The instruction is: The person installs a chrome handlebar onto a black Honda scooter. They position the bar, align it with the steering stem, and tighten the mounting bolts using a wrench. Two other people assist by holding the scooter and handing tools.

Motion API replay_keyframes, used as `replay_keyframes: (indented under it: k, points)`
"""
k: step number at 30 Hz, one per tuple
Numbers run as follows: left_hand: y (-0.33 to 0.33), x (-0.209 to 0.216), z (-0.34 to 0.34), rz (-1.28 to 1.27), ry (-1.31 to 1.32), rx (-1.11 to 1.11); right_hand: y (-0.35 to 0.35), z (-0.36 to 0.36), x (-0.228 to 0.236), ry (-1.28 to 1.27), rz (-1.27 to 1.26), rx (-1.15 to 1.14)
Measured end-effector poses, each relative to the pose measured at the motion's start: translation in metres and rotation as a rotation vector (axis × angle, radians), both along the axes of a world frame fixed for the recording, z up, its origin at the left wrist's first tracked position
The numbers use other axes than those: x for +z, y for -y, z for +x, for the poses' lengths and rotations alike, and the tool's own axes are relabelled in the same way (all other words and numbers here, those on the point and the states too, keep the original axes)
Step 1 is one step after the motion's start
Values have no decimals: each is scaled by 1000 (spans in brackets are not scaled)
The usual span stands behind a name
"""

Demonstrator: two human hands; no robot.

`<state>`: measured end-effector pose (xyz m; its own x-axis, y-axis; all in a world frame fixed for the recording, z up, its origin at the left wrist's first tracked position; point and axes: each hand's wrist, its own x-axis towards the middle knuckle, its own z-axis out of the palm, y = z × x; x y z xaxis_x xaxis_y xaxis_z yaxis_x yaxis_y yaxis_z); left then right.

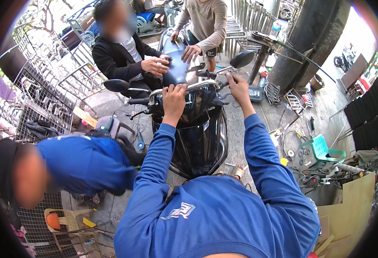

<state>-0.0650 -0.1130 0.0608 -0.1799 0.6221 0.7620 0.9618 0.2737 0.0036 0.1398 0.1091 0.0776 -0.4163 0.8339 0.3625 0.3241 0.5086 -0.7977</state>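
In front of me stands a black scooter [193, 146], its front facing me. My left hand [174, 102] lies over the front cowl, its fingers curled over the silver handlebar [194, 86]. My right hand [239, 89] is closed at the right end of the bar, beside the stem of the right mirror [242, 59]; what its fingertips pinch is too small to make out. The left mirror [117, 85] sticks out above a black handgrip [138, 101]. Behind the bar, the dark seat [176, 64] runs away from me.
Two people stand at the seat, one in a black jacket [115, 62], one in a tan shirt [207, 21]. A person in blue [83, 161] bends at my left. Metal racks [83, 73] line the left. A green plastic chair [322, 148], tools and cables lie right.
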Motion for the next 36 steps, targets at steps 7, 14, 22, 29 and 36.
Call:
replay_keyframes:
  k: [7,14,22,29,36]
  points:
    - [0,0,-1,-36,40,-16,34,46,-82,-205,-245,-47]
    - [38,5,12,90,80,-163,97,105,-179,-235,-582,-90]
    - [177,20,29,88,424,-235,123,177,-241,189,-496,-111]
    - [273,28,34,-3,633,27,123,136,-167,390,-138,-7]
    - [302,15,35,-6,633,183,10,-49,29,576,719,32]
